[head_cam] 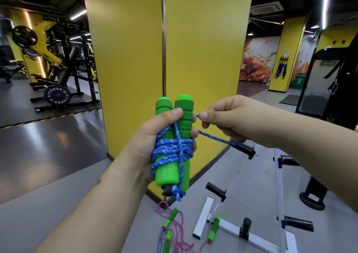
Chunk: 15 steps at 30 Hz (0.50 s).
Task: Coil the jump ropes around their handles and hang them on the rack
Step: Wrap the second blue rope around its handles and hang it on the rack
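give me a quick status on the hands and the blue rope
Left hand grips both green handles. Right hand pinches the blue rope end, coil nearly done. Rack below, nothing blocking.

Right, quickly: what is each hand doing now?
Left hand: grips the green handles.
Right hand: pinches the blue rope.

The floor ropes and the white rack run off the bottom edge.
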Each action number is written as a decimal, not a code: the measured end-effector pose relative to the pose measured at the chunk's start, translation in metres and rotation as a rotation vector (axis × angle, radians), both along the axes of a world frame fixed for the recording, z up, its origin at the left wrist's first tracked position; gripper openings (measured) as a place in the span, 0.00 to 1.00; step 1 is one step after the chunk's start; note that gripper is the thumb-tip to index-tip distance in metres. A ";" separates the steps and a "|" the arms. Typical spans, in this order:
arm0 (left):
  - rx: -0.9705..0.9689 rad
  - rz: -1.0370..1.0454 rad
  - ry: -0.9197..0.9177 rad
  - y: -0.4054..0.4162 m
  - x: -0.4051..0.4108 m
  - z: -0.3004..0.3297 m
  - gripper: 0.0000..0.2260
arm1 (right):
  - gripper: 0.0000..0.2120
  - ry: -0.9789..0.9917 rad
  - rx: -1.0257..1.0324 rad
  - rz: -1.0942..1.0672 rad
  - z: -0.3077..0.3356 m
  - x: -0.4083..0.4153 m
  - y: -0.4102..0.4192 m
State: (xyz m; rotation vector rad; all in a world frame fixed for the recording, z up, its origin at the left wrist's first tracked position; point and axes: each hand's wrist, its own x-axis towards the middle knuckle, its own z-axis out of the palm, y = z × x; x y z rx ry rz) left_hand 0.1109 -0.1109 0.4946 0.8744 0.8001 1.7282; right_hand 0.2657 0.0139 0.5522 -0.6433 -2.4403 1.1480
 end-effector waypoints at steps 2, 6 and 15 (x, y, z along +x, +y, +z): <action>-0.045 0.052 -0.115 0.004 0.000 0.001 0.14 | 0.14 -0.055 0.228 -0.053 0.000 0.001 -0.005; -0.109 0.120 -0.234 0.014 -0.003 0.003 0.09 | 0.08 -0.092 0.746 -0.022 -0.005 0.005 -0.016; -0.201 0.585 0.454 0.022 0.004 -0.009 0.17 | 0.08 0.017 0.672 0.083 0.000 0.002 -0.013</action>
